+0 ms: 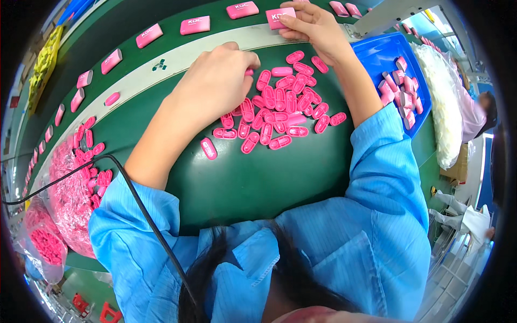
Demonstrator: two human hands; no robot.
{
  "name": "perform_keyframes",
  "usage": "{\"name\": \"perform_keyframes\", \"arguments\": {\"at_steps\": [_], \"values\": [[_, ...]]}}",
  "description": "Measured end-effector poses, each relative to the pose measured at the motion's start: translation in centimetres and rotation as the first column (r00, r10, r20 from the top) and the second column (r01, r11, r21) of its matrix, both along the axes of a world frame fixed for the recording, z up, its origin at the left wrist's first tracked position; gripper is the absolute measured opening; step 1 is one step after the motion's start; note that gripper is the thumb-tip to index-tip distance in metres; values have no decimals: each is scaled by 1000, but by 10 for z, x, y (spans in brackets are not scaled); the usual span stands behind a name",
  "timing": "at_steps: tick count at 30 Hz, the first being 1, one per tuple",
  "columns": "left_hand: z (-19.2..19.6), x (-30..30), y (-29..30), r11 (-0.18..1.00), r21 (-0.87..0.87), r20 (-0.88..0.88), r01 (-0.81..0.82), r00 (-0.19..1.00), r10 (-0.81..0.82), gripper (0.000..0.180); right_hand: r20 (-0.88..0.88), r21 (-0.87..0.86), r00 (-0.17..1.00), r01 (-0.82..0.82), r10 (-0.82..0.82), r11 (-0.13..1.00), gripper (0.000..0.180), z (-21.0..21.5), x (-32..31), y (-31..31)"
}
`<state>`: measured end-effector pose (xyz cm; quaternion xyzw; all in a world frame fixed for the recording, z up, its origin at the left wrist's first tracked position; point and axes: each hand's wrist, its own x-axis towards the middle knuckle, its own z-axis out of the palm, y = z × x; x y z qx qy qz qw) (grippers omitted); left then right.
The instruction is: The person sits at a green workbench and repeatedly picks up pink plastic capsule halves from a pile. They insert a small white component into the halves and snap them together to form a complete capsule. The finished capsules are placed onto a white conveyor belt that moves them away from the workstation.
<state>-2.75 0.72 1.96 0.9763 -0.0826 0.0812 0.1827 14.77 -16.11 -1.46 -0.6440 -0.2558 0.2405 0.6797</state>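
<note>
as the right hand [316, 28] pinches, a pink case [276, 19] juts leftward.

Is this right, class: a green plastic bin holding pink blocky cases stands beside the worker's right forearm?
No, the colour is wrong: the head view shows a blue plastic bin holding pink blocky cases beside the worker's right forearm.

The pink oval caps [279, 99] look like glossy moulded plastic; the blue tray [376, 51] is smooth, shiny plastic. The green tabletop [258, 185] is smooth with a soft sheen, the bag [65, 215] crinkled clear film, the blue shirt [390, 177] matt woven cloth.
</note>
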Motion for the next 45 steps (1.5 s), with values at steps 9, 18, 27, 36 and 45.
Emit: {"name": "perform_keyframes", "arguments": {"at_steps": [9,18,27,36,45], "values": [[-23,35,21,216,-949,-217,-229,973,80,31,3,14,997,-75,75,997,31,-8,-13,-2],[-36,38,20,239,-954,-160,-183,981,114,41,98,10,994,-58,56,998,32,-6,-34,6],[-36,39,22,312,-944,-106,-113,994,39,42,110,25,990,-94,90,995,30,-7,-32,-2],[-20,20,-5,826,-560,225,-68,947,231,40,190,17,981,-36,32,999,31,-3,-37,2],[-35,34,13,961,-241,460,-135,856,236,47,372,-49,922,139,-111,989,20,5,-28,46]]}}
